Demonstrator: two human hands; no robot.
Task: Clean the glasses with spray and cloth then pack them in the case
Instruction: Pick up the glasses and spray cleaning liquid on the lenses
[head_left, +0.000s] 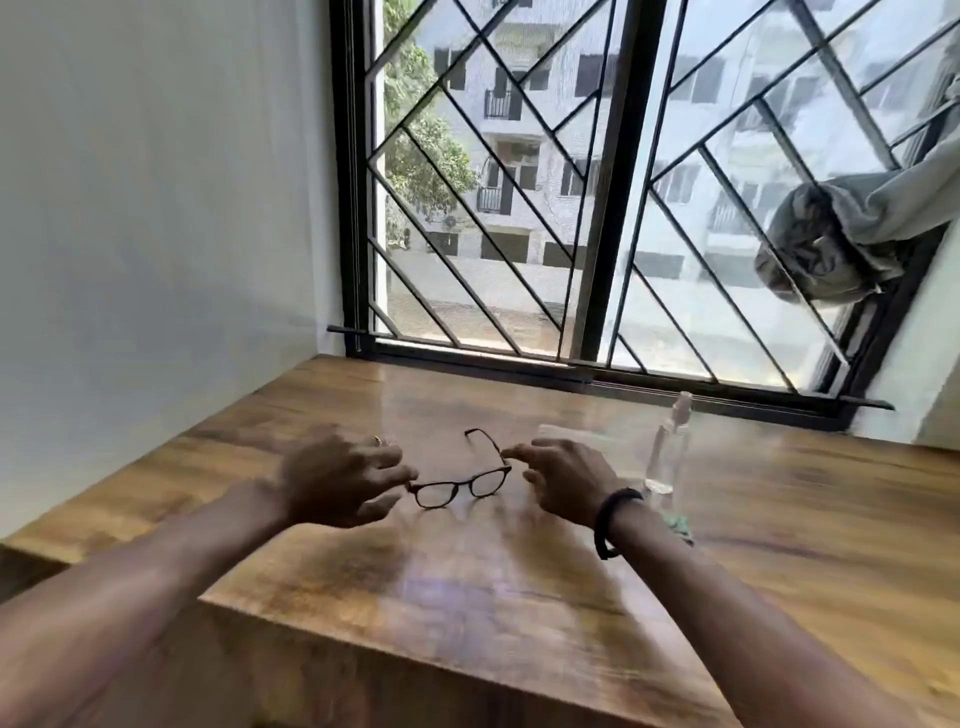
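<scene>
Both forearms are stretched out over the wooden worktop (779, 545), palms down, and the glasses (460, 482) lie flat on the wood right between the two hands. They are dark-rimmed. One temple is unfolded and points back toward the window (613, 182); the other is hidden behind the left hand.

The left hand (340, 480) hovers at the left end of the frame. Its wrist is bent and the fingers are loosely curled and fanned, with the thumb low and the fingertips above it, so the frame's corner sits just at that gap. There is a ring (378, 440) on one finger. The hand is wide and has closed on nothing, and with the blur I cannot tell whether a fingertip touches the rim.

The right hand (566, 480) mirrors it on the other side. The index finger is held out straight to the right hinge, at it or just beside it, and the other fingers droop, relaxed. This hand is wide as well and grips nothing. A black wristband (613, 519) circles that wrist.

Just beyond the right hand stands a clear spray bottle (667, 452), upright on the worktop. Behind the knuckles lies a pale flat object (613, 441), too smeared to name. A bit of green cloth (678, 525) peeks out past the right wrist, mostly hidden by the arm.
</scene>
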